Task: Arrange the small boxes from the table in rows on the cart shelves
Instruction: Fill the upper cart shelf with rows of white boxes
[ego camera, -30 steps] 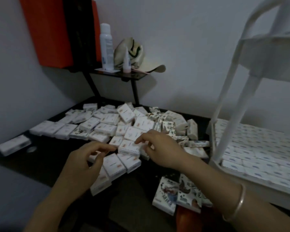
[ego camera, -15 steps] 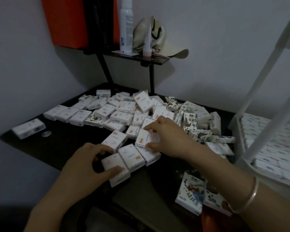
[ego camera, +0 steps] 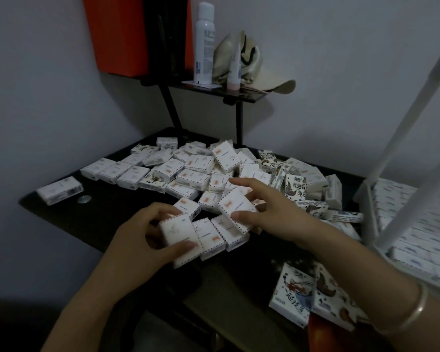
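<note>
Several small white boxes (ego camera: 196, 171) lie heaped on a dark table (ego camera: 92, 214). My left hand (ego camera: 142, 240) grips a small stack of white boxes (ego camera: 181, 235) at the table's front edge, thumb below and fingers on top. My right hand (ego camera: 272, 217) pinches a tilted white box (ego camera: 235, 203) between thumb and fingers, just right of that stack. The white cart (ego camera: 407, 153) stands at the right, and its shelf (ego camera: 417, 224) holds rows of boxes.
A raised black shelf (ego camera: 229, 94) at the back holds a white spray bottle (ego camera: 205, 44), a small tube and a beige cap. An orange box (ego camera: 114, 34) hangs on the wall. Patterned boxes (ego camera: 313, 301) lie at the front right. One lone box (ego camera: 60, 190) sits far left.
My left hand has closed on the front stack of boxes and lifted it slightly. My right hand has tipped one box up from the pile. The camera has shifted left and nearer.
</note>
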`<action>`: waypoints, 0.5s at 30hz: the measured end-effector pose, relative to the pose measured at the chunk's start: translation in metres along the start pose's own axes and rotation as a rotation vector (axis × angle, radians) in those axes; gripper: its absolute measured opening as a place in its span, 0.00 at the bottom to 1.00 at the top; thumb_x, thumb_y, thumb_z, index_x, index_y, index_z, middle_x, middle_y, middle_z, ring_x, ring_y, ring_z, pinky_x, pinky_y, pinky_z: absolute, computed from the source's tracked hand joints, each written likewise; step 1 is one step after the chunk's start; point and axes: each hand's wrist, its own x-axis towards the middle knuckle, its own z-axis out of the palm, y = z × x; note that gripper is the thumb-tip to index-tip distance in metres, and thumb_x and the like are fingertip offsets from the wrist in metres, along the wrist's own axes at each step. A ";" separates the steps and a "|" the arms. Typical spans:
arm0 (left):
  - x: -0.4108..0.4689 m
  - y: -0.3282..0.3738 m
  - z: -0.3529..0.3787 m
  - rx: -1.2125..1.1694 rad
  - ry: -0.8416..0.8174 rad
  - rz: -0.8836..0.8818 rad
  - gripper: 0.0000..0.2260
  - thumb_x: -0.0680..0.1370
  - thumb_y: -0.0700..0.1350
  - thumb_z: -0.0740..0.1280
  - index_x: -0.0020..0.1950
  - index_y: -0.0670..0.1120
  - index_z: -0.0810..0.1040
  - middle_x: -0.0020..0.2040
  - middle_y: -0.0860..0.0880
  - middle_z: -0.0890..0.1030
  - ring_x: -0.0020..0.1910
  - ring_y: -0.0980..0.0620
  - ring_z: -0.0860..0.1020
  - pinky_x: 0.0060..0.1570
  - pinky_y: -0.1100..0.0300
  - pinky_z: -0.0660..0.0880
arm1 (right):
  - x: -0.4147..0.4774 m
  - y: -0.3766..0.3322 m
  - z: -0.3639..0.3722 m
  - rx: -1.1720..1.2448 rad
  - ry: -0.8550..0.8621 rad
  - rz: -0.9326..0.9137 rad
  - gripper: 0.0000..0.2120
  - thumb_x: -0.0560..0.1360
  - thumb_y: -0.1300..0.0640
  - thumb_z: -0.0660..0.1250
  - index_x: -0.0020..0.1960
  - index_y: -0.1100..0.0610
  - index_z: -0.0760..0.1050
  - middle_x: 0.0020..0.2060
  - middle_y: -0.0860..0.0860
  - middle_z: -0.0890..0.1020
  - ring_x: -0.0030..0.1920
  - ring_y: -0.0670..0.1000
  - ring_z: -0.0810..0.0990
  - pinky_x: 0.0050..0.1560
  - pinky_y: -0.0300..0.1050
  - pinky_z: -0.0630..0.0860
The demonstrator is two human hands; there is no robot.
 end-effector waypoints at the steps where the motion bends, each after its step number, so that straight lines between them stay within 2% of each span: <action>1: 0.001 0.009 -0.001 -0.042 0.001 0.024 0.25 0.56 0.63 0.74 0.52 0.64 0.76 0.51 0.59 0.79 0.46 0.59 0.80 0.42 0.60 0.80 | -0.005 -0.004 -0.003 -0.003 0.001 -0.015 0.26 0.74 0.54 0.72 0.67 0.38 0.68 0.53 0.47 0.75 0.47 0.49 0.82 0.45 0.39 0.81; 4: 0.004 0.039 0.001 -0.169 -0.035 0.088 0.24 0.58 0.57 0.75 0.54 0.60 0.79 0.52 0.58 0.81 0.49 0.56 0.81 0.43 0.58 0.81 | -0.021 -0.018 -0.018 0.020 0.035 -0.031 0.20 0.74 0.56 0.71 0.61 0.42 0.70 0.54 0.49 0.76 0.49 0.49 0.82 0.46 0.47 0.83; 8: 0.009 0.082 0.015 -0.324 -0.128 0.140 0.19 0.67 0.44 0.76 0.55 0.56 0.79 0.51 0.59 0.82 0.52 0.58 0.81 0.43 0.62 0.80 | -0.053 -0.039 -0.056 0.057 0.205 -0.037 0.15 0.74 0.57 0.69 0.54 0.43 0.69 0.53 0.46 0.77 0.48 0.45 0.81 0.44 0.45 0.81; 10: 0.013 0.106 0.026 -0.372 -0.127 0.143 0.18 0.70 0.40 0.75 0.54 0.57 0.78 0.50 0.60 0.83 0.51 0.59 0.81 0.44 0.61 0.80 | -0.075 -0.050 -0.080 0.100 0.283 -0.071 0.14 0.72 0.59 0.69 0.51 0.45 0.70 0.49 0.47 0.79 0.42 0.44 0.80 0.43 0.47 0.80; 12: 0.014 0.132 0.036 -0.462 -0.132 0.137 0.18 0.71 0.38 0.74 0.54 0.56 0.76 0.48 0.56 0.84 0.48 0.55 0.83 0.44 0.58 0.81 | -0.100 -0.060 -0.102 0.090 0.329 -0.101 0.13 0.71 0.63 0.69 0.50 0.48 0.71 0.46 0.48 0.80 0.39 0.45 0.79 0.41 0.49 0.77; 15: 0.014 0.176 0.051 -0.635 -0.191 0.141 0.18 0.71 0.36 0.72 0.59 0.48 0.74 0.46 0.48 0.85 0.43 0.49 0.84 0.39 0.57 0.81 | -0.140 -0.071 -0.128 0.051 0.370 -0.129 0.14 0.72 0.66 0.68 0.51 0.51 0.71 0.45 0.48 0.81 0.38 0.44 0.79 0.35 0.42 0.75</action>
